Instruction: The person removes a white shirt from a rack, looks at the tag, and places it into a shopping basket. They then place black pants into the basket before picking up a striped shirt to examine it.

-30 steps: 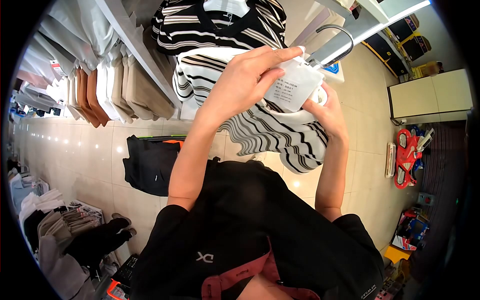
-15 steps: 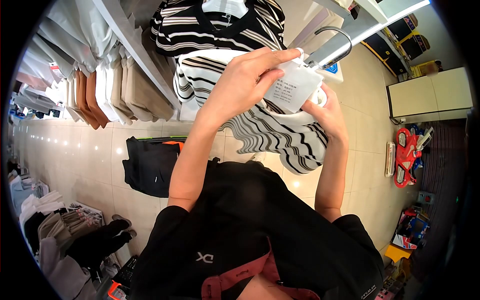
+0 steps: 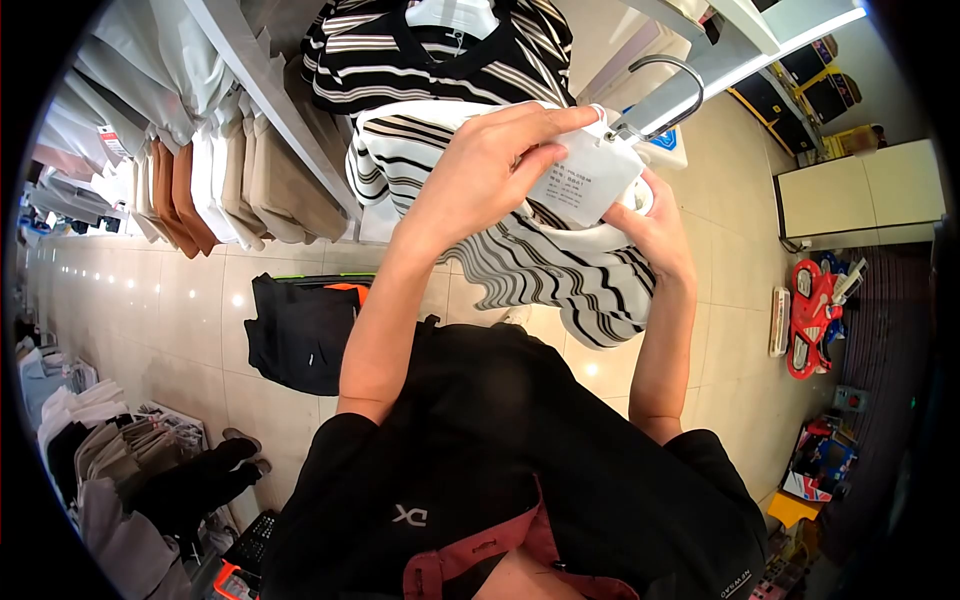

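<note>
glossy cream tiled shop floor [image 3: 180, 300] spread under a rail of hanging beige, white and brown garments [image 3: 230, 170], with a black top with white stripes [image 3: 440, 50] hung above the hands. the person's left hand [image 3: 490, 165] pinched a white rectangular paper tag [image 3: 585, 180] between thumb and fingers, its forefinger laid along the tag's upper edge. the right hand [image 3: 650, 225] was closed on the collar end of a white top with wavy black stripes [image 3: 540, 265], which hung from that grip in mid-air in front of the rail. the tag lay against this top, just under a curved grey metal hanger hook [image 3: 665, 95].

over the last second very little had shifted: the tag had tilted slightly, the left forefinger tip had dropped a touch, and the hook had risen a little, while both grips had stayed as they were. judged from that, the tag was being held steady and the top was not being moved.

counted: two hands, one tag, one hook, two striped tops, and one red toy vehicle [image 3: 815, 315] far off on the floor
</note>
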Demonstrator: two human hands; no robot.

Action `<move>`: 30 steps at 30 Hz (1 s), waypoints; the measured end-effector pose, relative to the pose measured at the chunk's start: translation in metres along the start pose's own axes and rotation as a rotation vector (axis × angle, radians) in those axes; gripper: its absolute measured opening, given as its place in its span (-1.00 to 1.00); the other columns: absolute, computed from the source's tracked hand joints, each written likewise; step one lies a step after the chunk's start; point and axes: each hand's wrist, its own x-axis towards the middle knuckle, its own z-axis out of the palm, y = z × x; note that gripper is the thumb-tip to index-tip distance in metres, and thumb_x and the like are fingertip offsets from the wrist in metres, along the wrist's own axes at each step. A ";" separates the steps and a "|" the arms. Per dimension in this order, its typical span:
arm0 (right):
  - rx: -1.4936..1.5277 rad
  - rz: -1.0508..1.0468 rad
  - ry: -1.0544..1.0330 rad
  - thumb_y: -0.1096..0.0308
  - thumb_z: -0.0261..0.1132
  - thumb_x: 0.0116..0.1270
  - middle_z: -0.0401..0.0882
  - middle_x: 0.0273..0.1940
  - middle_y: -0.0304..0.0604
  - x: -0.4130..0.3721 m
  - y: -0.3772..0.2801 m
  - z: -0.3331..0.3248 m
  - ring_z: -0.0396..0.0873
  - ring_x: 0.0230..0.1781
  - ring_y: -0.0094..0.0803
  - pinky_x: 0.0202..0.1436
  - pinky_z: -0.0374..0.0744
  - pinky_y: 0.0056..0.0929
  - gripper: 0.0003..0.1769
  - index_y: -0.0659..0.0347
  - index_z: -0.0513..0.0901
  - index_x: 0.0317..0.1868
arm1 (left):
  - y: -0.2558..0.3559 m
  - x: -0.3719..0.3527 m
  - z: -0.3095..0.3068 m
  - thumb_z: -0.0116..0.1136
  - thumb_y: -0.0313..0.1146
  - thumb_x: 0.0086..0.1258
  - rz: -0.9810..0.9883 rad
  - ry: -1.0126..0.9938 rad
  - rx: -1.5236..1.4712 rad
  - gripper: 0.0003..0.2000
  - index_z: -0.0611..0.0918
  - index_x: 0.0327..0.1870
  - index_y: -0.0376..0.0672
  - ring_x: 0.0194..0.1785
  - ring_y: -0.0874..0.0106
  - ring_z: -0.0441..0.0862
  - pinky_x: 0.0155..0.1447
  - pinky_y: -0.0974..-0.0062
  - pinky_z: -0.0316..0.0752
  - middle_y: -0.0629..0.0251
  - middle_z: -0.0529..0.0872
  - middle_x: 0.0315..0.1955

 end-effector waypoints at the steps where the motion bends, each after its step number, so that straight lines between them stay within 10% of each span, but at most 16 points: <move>1: 0.004 0.002 0.000 0.43 0.38 0.12 0.64 -0.07 -0.15 0.000 0.000 0.000 0.58 -0.09 -0.49 0.01 0.53 -0.49 -0.39 0.37 0.46 0.21 | 0.000 0.000 0.000 0.18 -0.58 0.25 -0.002 -0.002 0.003 -0.61 0.65 0.12 -0.07 -0.43 0.54 0.46 -0.34 0.60 0.41 0.29 0.72 -0.20; 30: 0.029 -0.008 -0.027 0.40 0.42 0.13 0.62 -0.03 -0.13 0.002 0.002 -0.002 0.57 -0.06 -0.46 0.06 0.53 -0.45 -0.37 0.37 0.46 0.22 | -0.005 -0.005 -0.004 0.16 -0.60 0.26 0.001 -0.030 0.017 -0.65 0.66 0.08 -0.11 -0.29 0.42 0.58 -0.21 0.53 0.50 0.23 0.71 -0.15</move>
